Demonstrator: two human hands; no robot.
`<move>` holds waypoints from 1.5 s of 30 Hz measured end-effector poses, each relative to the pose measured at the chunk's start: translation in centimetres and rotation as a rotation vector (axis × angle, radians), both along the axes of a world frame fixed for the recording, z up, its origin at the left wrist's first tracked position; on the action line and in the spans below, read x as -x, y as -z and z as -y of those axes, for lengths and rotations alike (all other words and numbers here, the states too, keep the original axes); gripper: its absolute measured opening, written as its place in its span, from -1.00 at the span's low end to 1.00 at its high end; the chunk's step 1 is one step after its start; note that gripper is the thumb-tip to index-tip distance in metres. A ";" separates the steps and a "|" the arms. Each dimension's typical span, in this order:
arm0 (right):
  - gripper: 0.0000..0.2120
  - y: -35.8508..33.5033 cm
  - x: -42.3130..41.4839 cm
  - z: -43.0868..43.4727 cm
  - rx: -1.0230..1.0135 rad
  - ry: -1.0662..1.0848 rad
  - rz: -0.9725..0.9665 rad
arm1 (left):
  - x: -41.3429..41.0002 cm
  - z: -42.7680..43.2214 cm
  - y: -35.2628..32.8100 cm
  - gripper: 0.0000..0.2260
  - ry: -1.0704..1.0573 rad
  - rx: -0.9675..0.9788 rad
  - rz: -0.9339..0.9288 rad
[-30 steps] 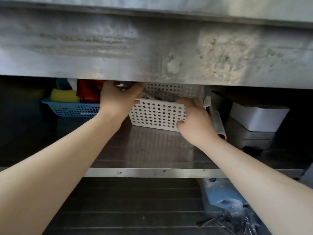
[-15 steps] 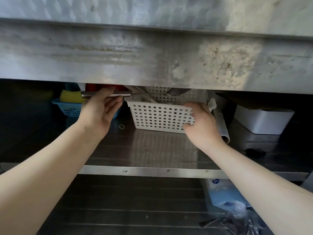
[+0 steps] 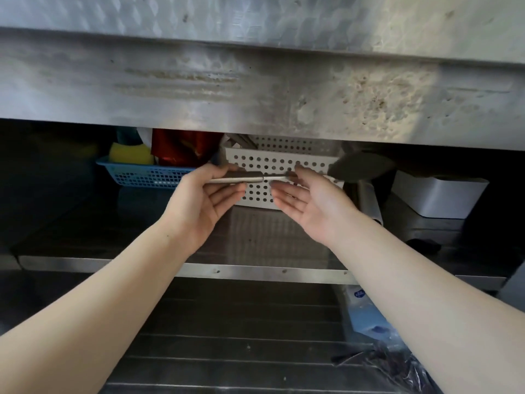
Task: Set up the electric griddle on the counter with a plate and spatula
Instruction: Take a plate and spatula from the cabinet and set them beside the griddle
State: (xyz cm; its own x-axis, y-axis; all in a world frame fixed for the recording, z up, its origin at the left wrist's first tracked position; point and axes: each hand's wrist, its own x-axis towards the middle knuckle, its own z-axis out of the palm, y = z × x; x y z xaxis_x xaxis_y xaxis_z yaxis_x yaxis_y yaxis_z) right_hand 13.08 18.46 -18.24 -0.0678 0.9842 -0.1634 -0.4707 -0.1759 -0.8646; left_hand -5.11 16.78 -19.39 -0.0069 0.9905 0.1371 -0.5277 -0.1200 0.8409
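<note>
A spatula [image 3: 359, 168] with a metal handle and a dark blade hangs level in front of the white perforated basket [image 3: 284, 163] on the under-counter shelf. My left hand [image 3: 204, 200] pinches the handle's left end between thumb and fingers. Palm up under the handle's middle is my right hand [image 3: 309, 206], thumb resting on the shaft, fingers spread. The blade sticks out to the right, past the basket's corner. Neither griddle nor plate is in view.
The steel counter front [image 3: 255, 89] overhangs the shelf [image 3: 255, 240]. A blue basket [image 3: 147, 173] with a yellow sponge and a red pack sits at the left, a white box [image 3: 437, 197] at the right. A foil roll [image 3: 369, 200] lies beside the white basket. Plastic bags [image 3: 380, 345] lie on the lower rack.
My left hand pulled the spatula out of the white basket and swung it level in front. My right hand let go of the basket and came under the handle.
</note>
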 end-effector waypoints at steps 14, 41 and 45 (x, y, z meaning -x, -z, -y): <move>-0.94 -0.3 -0.1 1.6 0.172 0.114 -0.126 | 1.3 2.5 -1.6 -0.76 -0.062 0.259 -0.150; -0.85 -27.1 10.5 21.9 0.874 0.151 -0.132 | 11.2 17.0 -33.9 -0.81 0.635 0.775 -1.036; -0.88 -32.4 13.0 22.4 0.829 0.080 -0.143 | 13.8 17.1 -39.8 -0.81 0.734 0.734 -1.067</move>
State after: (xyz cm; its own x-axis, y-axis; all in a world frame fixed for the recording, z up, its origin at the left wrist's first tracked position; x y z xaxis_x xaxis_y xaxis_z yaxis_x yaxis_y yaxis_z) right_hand 0.07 -3.95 14.13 -0.0784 0.5523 -0.8299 -0.6039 -0.6887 -0.4013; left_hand -18.95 -0.29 20.43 0.2918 0.5771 -0.7628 0.6072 0.5044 0.6139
